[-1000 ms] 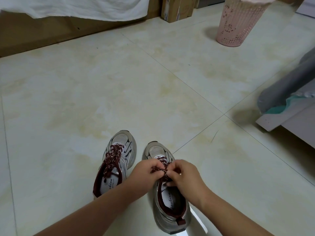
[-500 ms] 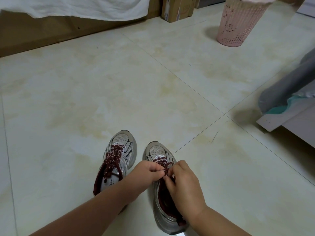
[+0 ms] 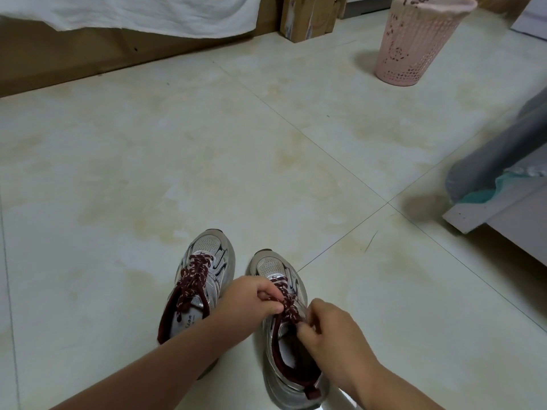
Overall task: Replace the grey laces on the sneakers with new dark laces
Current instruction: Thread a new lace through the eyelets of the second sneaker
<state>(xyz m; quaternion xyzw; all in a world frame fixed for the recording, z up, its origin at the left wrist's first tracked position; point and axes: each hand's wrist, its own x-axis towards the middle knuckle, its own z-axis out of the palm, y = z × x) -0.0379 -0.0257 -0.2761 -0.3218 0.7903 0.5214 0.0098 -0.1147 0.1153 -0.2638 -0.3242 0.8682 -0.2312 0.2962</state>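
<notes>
Head view: left hand (image 3: 251,300) and right hand (image 3: 334,335), fingers curled, both pinch the dark lace (image 3: 288,304) of the right sneaker (image 3: 284,344) on the floor (image 3: 207,161).

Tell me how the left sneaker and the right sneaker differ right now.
The left sneaker stands untouched, its dark lace fully crossed up the front; the right sneaker has the left hand and right hand pinching its lace. The left sneaker's toe tilts rightward and sits farther away; the right sneaker's toe tilts leftward, nearer the person. Both are silver-grey with maroon lining and speckled dark-red laces.
</notes>
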